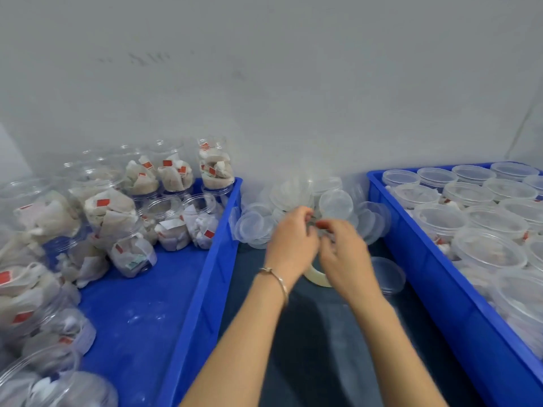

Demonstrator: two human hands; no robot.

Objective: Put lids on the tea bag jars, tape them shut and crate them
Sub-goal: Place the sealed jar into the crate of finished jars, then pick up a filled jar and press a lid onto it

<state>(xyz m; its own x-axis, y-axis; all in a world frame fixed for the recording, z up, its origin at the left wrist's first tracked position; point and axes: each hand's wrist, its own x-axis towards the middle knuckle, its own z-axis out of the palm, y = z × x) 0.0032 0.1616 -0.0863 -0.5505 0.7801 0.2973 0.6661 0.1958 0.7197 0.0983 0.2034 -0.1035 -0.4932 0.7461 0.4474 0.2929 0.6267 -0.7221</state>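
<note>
2 blue crates flanked a dark tabletop [329, 342]: left crate [205, 289] held unlidded jars [111, 212], right crate [440, 289] held lidded jars [487, 251]. Loose lids [252, 224] lay between, by the wall. Left hand [291, 245] and right hand [346, 254], fingers curled, met above a tape roll [316, 277]; what they pinched could not be told.

The two crates, the left crate [205, 274] and the right crate [435, 277], are seen to be of smooth, glossy blue plastic, the left one's floor dusted with pale powder. The jars [132, 254] and loose lids [252, 227] are of clear, shiny plastic. The tea bags [111, 212] are made of matt, fibrous paper. A thin polished metal bangle [279, 279] is worn. The bench [323, 333] is covered by dark, matt cloth-like material.
</note>
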